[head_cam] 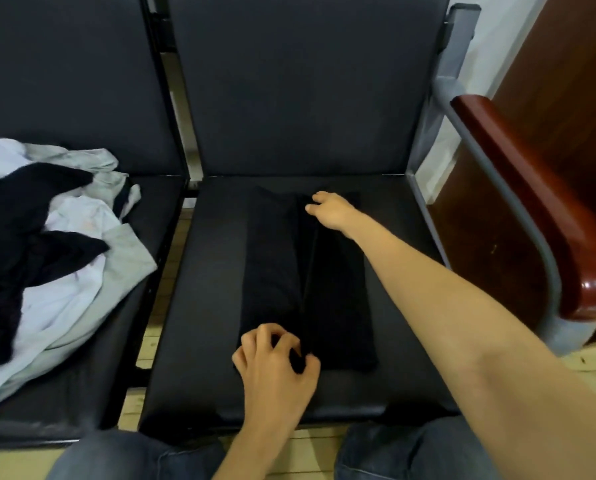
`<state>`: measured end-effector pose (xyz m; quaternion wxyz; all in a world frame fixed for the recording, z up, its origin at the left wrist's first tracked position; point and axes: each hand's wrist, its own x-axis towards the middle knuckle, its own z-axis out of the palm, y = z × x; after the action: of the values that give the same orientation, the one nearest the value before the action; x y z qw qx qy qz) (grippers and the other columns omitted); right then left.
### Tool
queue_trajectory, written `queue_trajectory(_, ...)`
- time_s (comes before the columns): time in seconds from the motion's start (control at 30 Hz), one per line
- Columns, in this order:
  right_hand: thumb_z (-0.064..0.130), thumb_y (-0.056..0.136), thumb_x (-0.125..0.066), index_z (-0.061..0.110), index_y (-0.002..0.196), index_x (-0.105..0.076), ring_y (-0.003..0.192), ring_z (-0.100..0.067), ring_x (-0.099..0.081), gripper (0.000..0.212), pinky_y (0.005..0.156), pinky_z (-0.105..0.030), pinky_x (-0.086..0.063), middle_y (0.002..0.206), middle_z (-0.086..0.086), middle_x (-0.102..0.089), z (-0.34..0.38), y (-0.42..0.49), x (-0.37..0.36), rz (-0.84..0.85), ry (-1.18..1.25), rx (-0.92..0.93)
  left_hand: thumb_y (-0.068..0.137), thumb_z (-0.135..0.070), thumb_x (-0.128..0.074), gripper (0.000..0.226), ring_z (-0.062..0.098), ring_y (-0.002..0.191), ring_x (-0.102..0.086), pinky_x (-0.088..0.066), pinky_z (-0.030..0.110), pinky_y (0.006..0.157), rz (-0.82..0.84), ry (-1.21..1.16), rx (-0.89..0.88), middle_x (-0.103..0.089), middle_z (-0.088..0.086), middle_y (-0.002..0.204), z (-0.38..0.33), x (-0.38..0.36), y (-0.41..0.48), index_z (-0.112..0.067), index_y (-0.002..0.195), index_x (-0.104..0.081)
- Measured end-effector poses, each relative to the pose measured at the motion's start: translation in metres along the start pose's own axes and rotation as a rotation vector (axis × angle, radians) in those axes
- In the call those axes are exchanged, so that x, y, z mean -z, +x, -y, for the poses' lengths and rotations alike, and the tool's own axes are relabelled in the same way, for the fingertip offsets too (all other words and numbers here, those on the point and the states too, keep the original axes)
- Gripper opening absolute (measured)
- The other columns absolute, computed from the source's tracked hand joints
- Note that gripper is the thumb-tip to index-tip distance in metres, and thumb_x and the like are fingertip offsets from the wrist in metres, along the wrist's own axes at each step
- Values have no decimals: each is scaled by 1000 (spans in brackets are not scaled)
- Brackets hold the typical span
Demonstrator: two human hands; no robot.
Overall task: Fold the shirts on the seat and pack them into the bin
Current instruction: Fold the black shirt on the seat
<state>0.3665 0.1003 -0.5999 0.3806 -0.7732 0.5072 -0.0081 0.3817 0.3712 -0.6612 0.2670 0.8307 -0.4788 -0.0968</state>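
Observation:
A black shirt [272, 271] lies folded lengthwise into a long strip on the middle seat [203, 306], with a seam running down its centre. My left hand [275, 362] pinches the shirt's near edge at that seam. My right hand [331, 211] reaches across and grips the shirt's far edge. A heap of unfolded white, grey and black shirts [47, 254] sits on the left seat. No bin is in view.
The dark seat backs [307, 81] rise behind both seats. A grey metal frame with a glossy reddish wooden armrest [531, 209] borders the right side. Wooden floor shows between the seats, and my jeans-clad knees [410, 448] are at the bottom.

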Motion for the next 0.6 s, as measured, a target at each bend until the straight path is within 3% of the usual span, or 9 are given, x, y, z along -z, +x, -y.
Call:
queue_trajectory(0.1,35,102,-41,22,152,-19,148,-23,-2,57,119,-40,-12,161,1,-1,1,6,-23,64,18,17,73,-44,-67,33,19,106,-39,-30,36,88,6,-25,7,-49,-5,107,1,0,0,-24,99,-59)
queue_trajectory(0.2,32,103,-37,22,150,-26,148,-19,-1,50,119,-36,-9,161,1,-4,-7,-1,-30,-78,104,131,82,-47,-50,50,17,123,-38,-27,32,103,-23,-59,-182,-48,-1,129,-5,4,1,-20,123,-51)
queue_trajectory(0.3,24,104,-36,14,147,-33,146,-20,-15,45,115,-27,-11,157,-6,-21,-20,-22,-37,-266,94,213,96,-46,-34,50,21,136,-38,-19,37,111,153,91,-290,-46,4,143,-4,-2,0,-17,130,-56)
queue_trajectory(0.37,23,104,-36,12,147,-34,145,-24,-17,45,117,-30,-11,155,-11,-26,-33,-42,-47,-308,-24,250,100,-49,-18,58,22,132,-45,-22,39,108,330,219,-271,-47,6,143,1,-9,-3,-17,129,-58)
queue_trajectory(0.47,33,104,-30,19,151,-23,147,-23,-7,49,120,-40,-9,159,-6,-17,-59,-78,-66,-246,-233,228,100,-53,-8,66,22,129,-48,-26,42,104,468,292,-266,-48,7,142,8,-14,-6,-18,132,-55)
queue_trajectory(0.53,41,103,-23,26,152,-12,148,-17,3,53,119,-42,-2,161,1,-7,-78,-101,-76,-155,-402,201,99,-53,-15,62,19,129,-48,-35,43,106,478,305,-285,-48,5,143,7,-9,-5,-20,133,-55)
queue_trajectory(0.6,48,101,-14,30,152,-2,146,-13,12,56,117,-45,8,161,6,4,-91,-114,-80,-78,-539,204,96,-53,-27,59,16,141,-29,-31,43,113,457,280,-346,-24,3,155,6,2,1,-22,144,-38)
